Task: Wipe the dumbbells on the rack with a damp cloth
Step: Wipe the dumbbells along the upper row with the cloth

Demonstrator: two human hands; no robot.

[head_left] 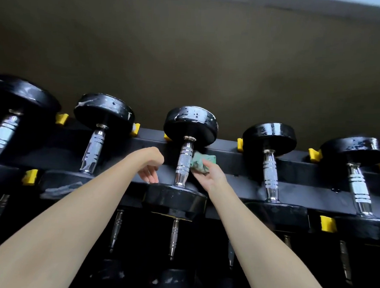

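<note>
Several black dumbbells with chrome handles lie in a row on the top shelf of a black rack (239,160). The middle dumbbell (184,161) is between my hands. My right hand (211,176) holds a crumpled green cloth (202,162) against the right side of its knurled handle. My left hand (149,170) hangs just left of that handle, wrist bent, fingers loosely curled downward above the near weight head, holding nothing. The far heads of the dumbbells show scuffed, chipped paint.
Neighbouring dumbbells lie left (95,142) and right (270,168) of the middle one, each about a hand's width away. Yellow plastic cradles (327,223) mark the rack slots. A lower shelf holds more dumbbells (173,238). A dark wall rises behind the rack.
</note>
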